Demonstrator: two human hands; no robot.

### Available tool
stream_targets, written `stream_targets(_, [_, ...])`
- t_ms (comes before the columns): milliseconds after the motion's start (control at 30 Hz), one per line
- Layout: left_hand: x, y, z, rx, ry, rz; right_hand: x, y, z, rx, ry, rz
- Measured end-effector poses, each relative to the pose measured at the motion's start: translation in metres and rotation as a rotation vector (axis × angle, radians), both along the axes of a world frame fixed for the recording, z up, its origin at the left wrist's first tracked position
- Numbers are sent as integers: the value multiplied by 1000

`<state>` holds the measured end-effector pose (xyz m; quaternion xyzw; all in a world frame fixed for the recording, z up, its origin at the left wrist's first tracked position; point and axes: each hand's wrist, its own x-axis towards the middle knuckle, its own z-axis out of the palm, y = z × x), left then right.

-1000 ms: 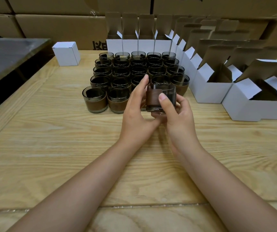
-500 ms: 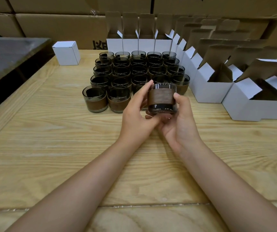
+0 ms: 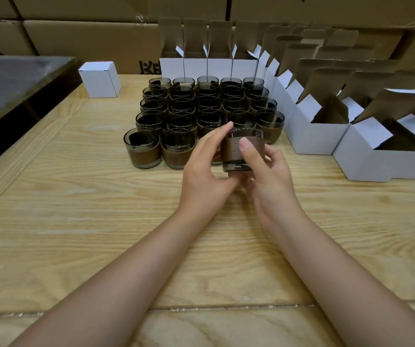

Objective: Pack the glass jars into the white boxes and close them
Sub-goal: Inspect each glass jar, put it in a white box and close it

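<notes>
A dark glass jar (image 3: 234, 152) with a brown band is held upright just above the wooden table (image 3: 81, 221), between both hands. My left hand (image 3: 206, 169) wraps its left side, fingers reaching to the rim. My right hand (image 3: 264, 171) cups it from the right and below, thumb pressed on the band. Behind it several more banded jars (image 3: 201, 108) stand in rows. Open white boxes (image 3: 321, 136) line the right side and the back, flaps up. The nearest open box (image 3: 376, 159) sits right of my hands.
One closed white box (image 3: 100, 80) stands alone at the back left. A dark metal surface (image 3: 8, 86) borders the table's left edge. Large brown cartons (image 3: 88, 38) form a wall behind everything.
The jar has been turned in my hands, so the brown band faces me fully. My right thumb has shifted across the band. The hands stay in the same place.
</notes>
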<state>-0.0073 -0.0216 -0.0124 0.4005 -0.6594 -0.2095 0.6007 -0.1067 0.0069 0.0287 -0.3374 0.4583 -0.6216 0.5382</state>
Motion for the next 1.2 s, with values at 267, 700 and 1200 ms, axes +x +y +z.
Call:
stream_targets(267, [-1,3,0,70,42,-67,-3,-6,-2,-19,-291,78])
stream_targets(700, [0,0,1,70,30,-24,-9,-8,-4,15,-333,224])
stream_targets(1200, [0,7,3,78,-17,-165,-15,-11,-3,34,-205,211])
